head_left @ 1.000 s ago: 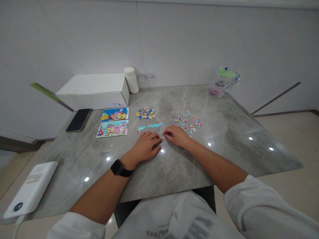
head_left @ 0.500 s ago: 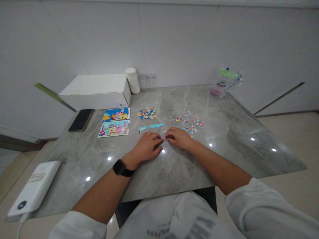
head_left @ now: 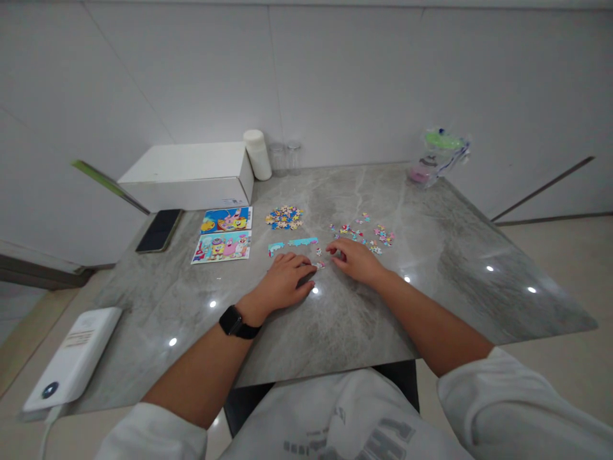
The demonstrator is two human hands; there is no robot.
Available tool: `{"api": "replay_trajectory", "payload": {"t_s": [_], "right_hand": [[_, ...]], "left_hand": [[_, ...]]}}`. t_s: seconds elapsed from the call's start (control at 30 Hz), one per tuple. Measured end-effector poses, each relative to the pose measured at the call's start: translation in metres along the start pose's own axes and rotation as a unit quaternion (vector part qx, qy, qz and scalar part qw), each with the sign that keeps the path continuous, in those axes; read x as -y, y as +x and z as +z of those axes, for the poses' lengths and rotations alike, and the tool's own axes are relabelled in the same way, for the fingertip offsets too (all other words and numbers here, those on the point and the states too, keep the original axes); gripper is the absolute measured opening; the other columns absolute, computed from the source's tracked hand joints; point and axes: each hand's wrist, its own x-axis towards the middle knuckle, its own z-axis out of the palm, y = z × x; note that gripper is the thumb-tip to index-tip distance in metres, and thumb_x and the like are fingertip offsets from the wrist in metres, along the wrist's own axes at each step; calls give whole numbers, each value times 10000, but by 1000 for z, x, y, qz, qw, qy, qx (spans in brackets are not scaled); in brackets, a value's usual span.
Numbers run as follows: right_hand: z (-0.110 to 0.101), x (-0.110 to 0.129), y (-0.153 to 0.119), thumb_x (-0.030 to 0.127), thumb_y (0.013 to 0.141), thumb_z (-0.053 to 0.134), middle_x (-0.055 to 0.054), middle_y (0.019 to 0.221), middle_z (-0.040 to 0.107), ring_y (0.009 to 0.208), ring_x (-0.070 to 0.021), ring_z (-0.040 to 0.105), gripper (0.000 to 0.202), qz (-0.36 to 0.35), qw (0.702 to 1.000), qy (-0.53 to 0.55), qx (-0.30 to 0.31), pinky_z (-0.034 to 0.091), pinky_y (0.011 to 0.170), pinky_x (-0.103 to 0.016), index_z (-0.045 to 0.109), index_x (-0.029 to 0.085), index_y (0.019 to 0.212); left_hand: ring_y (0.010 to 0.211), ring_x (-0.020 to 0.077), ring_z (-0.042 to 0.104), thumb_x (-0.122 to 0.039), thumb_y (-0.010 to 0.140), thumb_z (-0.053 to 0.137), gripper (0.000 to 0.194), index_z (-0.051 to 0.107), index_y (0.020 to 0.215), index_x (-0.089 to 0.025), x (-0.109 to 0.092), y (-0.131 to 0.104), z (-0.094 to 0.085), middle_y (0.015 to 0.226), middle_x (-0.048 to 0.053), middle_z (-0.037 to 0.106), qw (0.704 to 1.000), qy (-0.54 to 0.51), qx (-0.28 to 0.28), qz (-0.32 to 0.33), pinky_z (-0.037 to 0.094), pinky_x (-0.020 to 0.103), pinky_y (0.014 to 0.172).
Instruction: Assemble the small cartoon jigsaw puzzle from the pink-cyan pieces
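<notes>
My left hand [head_left: 287, 281], with a black watch on its wrist, lies on the table with thumb and forefinger apart. Its forefinger tip is at a small joined bit of jigsaw pieces [head_left: 320, 264]; whether it presses on them is hard to tell. My right hand [head_left: 357, 260] is just to the right, fingers loosely bent and apart, nothing visible in them. Between the hands, slightly farther off, lies a single jigsaw piece [head_left: 318, 252]. Beyond my left hand are a light-blue joined strip [head_left: 302, 241] and a corner section [head_left: 276, 247]. Loose jigsaw pieces [head_left: 383, 235] are scattered beyond my right hand.
A heap of blue and yellow jigsaw pieces [head_left: 284, 218] sits farther back. Two cartoon picture cards [head_left: 221, 247] and a phone [head_left: 159, 230] lie left. Behind stand a white box [head_left: 186, 172], white bottle [head_left: 257, 155] and two glasses [head_left: 293, 158]. A plastic bag [head_left: 433, 160] is back right.
My right hand has drawn away to the right from my left fingertips, and its fingers have parted. The small joined bit now shows between the hands. My left hand has stayed nearly still.
</notes>
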Motion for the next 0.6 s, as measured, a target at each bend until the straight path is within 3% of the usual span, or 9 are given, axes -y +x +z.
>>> {"api": "replay_trajectory", "payload": {"t_s": [0.13,0.27,0.6], "right_hand": [[-3,-7,-2,120,918,667,-89,1137,725,937,-193,665,226,8,1000,-12,-21,511,884,-318,721,201,1122],[4,-9,0,130,957,629,-113,1155,731,1096,-245,653,226,-42,997,-56,-37,495,1013,-383,753,192,1135],[19,-4,3,2,916,551,-68,1290,748,1190,-264,600,485,-76,988,-135,23,421,1056,-439,758,242,1283]], "left_hand": [[1174,295,617,-362,993,664,295,751,1251,-250,0,1,-1,1256,79,736,1000,-3,-1,-2,442,516,1071],[1170,291,626,-358,996,657,274,762,1228,-258,1,1,0,1248,73,747,1000,-7,-2,-3,444,509,1056],[1172,292,625,-353,995,648,300,758,1260,-266,4,0,4,1264,81,740,1000,-9,-7,0,439,509,1047]]}}
